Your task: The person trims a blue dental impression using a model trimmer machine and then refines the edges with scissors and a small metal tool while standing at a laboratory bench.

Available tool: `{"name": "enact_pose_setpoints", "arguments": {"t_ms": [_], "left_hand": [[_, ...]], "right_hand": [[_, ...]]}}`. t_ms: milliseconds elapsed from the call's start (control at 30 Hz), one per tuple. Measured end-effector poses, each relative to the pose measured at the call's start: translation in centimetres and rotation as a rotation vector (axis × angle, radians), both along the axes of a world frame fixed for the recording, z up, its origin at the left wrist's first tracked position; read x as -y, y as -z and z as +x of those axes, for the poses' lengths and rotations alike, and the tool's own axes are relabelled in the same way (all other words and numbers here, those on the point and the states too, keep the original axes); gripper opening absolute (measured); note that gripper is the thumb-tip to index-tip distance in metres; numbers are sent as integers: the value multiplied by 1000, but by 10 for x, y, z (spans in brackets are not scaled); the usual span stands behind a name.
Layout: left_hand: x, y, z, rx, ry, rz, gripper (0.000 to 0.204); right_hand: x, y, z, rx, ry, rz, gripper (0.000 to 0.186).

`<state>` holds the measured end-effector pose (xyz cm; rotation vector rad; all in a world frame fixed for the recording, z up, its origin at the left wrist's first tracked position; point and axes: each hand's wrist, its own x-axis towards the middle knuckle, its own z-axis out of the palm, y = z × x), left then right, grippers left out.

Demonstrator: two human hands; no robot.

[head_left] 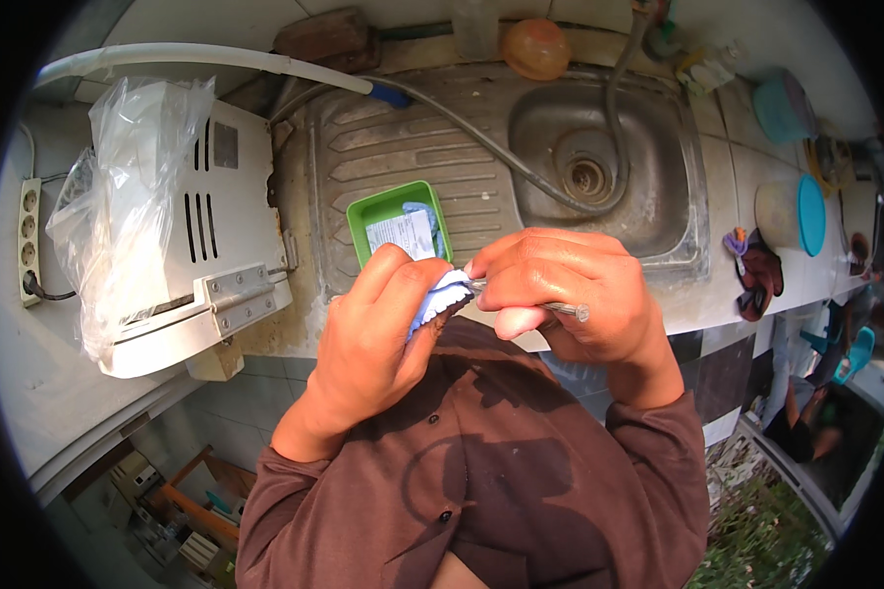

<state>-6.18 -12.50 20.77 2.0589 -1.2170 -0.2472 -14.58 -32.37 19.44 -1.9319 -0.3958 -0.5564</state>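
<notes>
From my end, I see the left hand (pixel 373 319) pinching a blue-and-white scalloped piece (pixel 442 298) between thumb and fingers, just off the near edge of the green tub (pixel 375 203). The right hand (pixel 584 285), right of the tub and nearer the body, closes its fingers around a slim, clear-looking rod (pixel 566 309); I can't tell whether the rod's hidden end touches the piece. I judge the piece light, soft and easily crushed, best pinched at its edge; the rod seems stiff, perhaps slippery, so I'd grip mid-length. A printed paper (pixel 401 236) lies in the tub. Beyond, the sink basin (pixel 653 201) is right of the tub, a white appliance (pixel 241 211) left.
</notes>
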Motion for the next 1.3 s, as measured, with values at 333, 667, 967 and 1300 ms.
{"name": "enact_pose_setpoints", "arguments": {"t_ms": [333, 667, 967, 1300], "left_hand": [[3, 4, 2, -135, 4, -54, 27], [0, 6, 6, -390, -59, -98, 18], [0, 0, 4, -512, -88, -70, 17], [0, 2, 5, -533, -67, -31, 15]], "right_hand": [[9, 4, 1, -27, -64, 15, 25], [3, 9, -5, -29, -32, 238, 33], [3, 6, -1, 38, -68, 155, 31], [6, 9, 5, 21, -60, 30, 19]]}}
